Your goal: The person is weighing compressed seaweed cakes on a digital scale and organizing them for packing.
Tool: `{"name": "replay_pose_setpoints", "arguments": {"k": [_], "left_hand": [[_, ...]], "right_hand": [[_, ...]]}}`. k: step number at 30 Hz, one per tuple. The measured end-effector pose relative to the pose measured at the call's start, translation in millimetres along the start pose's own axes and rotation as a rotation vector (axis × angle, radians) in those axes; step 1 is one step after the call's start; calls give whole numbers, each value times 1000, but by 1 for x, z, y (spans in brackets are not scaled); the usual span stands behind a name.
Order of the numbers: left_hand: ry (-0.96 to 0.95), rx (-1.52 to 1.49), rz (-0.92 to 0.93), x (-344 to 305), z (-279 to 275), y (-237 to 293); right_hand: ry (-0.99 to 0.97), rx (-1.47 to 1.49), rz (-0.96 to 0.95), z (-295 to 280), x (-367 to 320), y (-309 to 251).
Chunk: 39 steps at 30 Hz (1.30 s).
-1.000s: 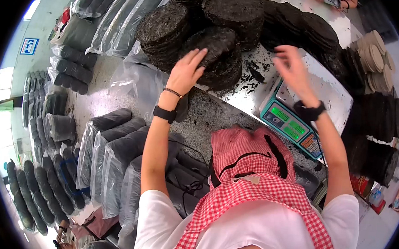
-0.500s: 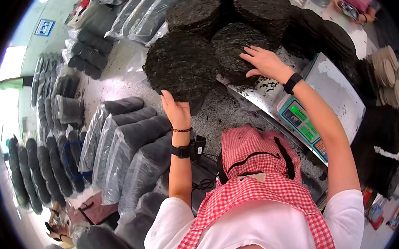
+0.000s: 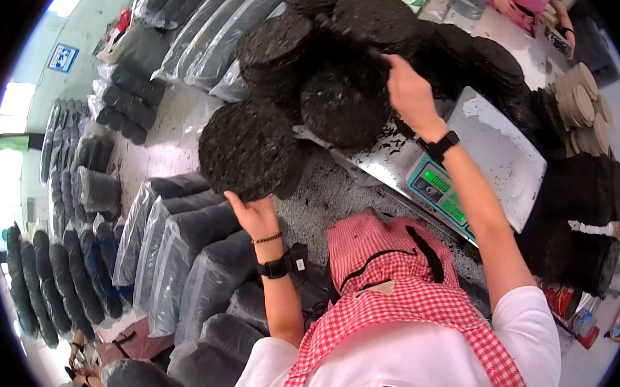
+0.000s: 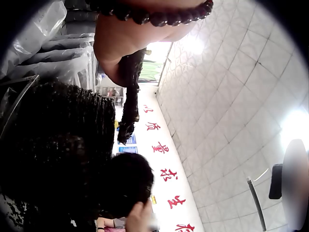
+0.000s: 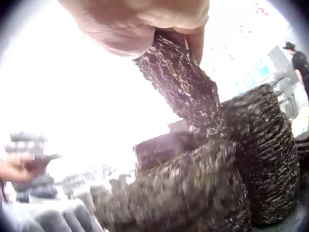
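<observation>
My left hand (image 3: 257, 217) holds a round, dark dried seaweed cake (image 3: 247, 147) by its near edge, left of the stacks. The left wrist view shows that cake (image 4: 129, 104) edge-on, thin and ragged, between thumb and fingers. With my right hand (image 3: 414, 97) I pinch the right edge of a second seaweed cake (image 3: 344, 103), tilted up with its flat face towards me. In the right wrist view this cake (image 5: 181, 82) hangs down from the thumb and fingers over more stacked cakes.
Tall stacks of seaweed cakes (image 3: 374, 16) crowd the table's back. A digital scale (image 3: 435, 183) with green displays stands right, dark crumbs beside it. Bagged dark rolls (image 3: 201, 236) fill the floor at left. Pale round discs (image 3: 582, 104) are piled far right. Another person's hands (image 3: 506, 5) show at the top.
My left hand has gone from the stack top to the left, carrying a cake. My right hand came from above the scale, touched another cake, and now grips and tilts it.
</observation>
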<state>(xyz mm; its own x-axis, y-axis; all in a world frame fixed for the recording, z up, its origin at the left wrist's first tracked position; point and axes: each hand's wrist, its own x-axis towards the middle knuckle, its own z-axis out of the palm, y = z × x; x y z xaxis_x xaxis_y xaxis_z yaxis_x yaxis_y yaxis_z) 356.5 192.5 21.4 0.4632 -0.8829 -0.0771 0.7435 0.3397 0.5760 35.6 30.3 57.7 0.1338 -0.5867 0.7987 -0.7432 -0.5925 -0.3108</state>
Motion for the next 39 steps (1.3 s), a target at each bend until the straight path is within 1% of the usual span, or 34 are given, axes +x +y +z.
{"name": "replay_pose_setpoints", "arguments": {"k": [1, 2, 3, 4, 5, 6, 7, 8, 9, 11, 12, 13, 14, 15, 16, 17, 18, 20, 21, 22, 24, 26, 27, 28, 29, 30, 32, 33, 34, 35, 36, 37, 38, 39], "left_hand": [[-1, 47, 30, -2, 5, -1], [-3, 96, 54, -2, 12, -4], [-75, 156, 68, -3, 23, -8], [-98, 154, 39, -6, 40, -17], [-219, 153, -44, -11, 58, -30], [-336, 154, -126, -16, 73, -47], [-335, 163, -226, -19, 81, -70], [-385, 187, -321, -25, 93, -93], [-449, 177, -389, -29, 100, -120], [-535, 181, -544, -46, 114, -161], [-561, 160, -618, -55, 119, -177], [-578, 127, -710, -62, 128, -188], [-575, 119, -780, -75, 153, -193], [-616, 42, -863, -80, 156, -203], [-653, -36, -966, -86, 158, -214], [-700, 298, -828, -96, 162, -227], [-761, 612, -647, -104, 166, -239], [-808, 675, -711, -113, 178, -255], [-713, 569, -814, -119, 179, -249], [-616, 440, -910, -115, 167, -255], [-578, 360, -958, -118, 179, -248], [-539, 434, -871, -122, 188, -249], [-553, 453, -885, -122, 191, -249], [-554, 488, -892, -121, 201, -259], [-557, 493, -890, -120, 201, -259], [-529, 512, -916, -120, 201, -262], [-504, 542, -942, -119, 203, -258], [-502, 530, -957, -124, 206, -259], [-496, 513, -974, -127, 208, -260], [-469, 506, -978, -124, 206, -268], [-468, 499, -979, -125, 210, -266], [-474, 484, -976, -126, 214, -261], [-479, 469, -969, -123, 210, -255], [-470, 471, -968, -117, 208, -253]], "right_hand": [[112, 53, 173, -15, -2, 6], [166, 140, 474, -33, -3, 10], [266, 489, 719, -50, -8, 14], [375, 850, 945, -67, -15, 22], [362, 1214, 1006, -71, -37, 44], [393, 1194, 1011, -80, -55, 45], [270, 1283, 1128, -90, -74, 38], [150, 1375, 1243, -96, -93, 29], [198, 1368, 1252, -100, -107, 19], [248, 1088, 1351, -106, -126, 6], [310, 1066, 1363, -104, -140, 8], [466, 897, 1285, -103, -156, 13], [616, 709, 1208, -112, -168, 19], [321, 435, 1223, -159, -151, -3], [188, 160, 1246, -169, -167, 0], [31, -95, 1056, -162, -207, 16], [219, 225, 1258, -190, -190, 2], [471, 351, 1108, -238, -222, 10], [500, 226, 1159, -289, -232, 7], [520, 85, 1190, -335, -255, 14], [91, -802, 1081, -405, -329, 47], [-264, -1276, 942, -447, -387, 58], [-254, -1274, 949, -460, -399, 62], [-323, -1105, 993, -469, -408, 80], [-386, -950, 1024, -472, -414, 79], [-385, -940, 1027, -474, -411, 79], [-591, -914, 1114, -474, -400, 75], [-484, -981, 957, -477, -396, 70], [-483, -988, 957, -485, -390, 65], [-306, -911, 971, -491, -389, 73], [-132, -840, 981, -502, -376, 67], [158, -1011, 938, -504, -364, 56], [288, -1111, 931, -506, -357, 43], [456, -1125, 1003, -511, -352, 31]]}}
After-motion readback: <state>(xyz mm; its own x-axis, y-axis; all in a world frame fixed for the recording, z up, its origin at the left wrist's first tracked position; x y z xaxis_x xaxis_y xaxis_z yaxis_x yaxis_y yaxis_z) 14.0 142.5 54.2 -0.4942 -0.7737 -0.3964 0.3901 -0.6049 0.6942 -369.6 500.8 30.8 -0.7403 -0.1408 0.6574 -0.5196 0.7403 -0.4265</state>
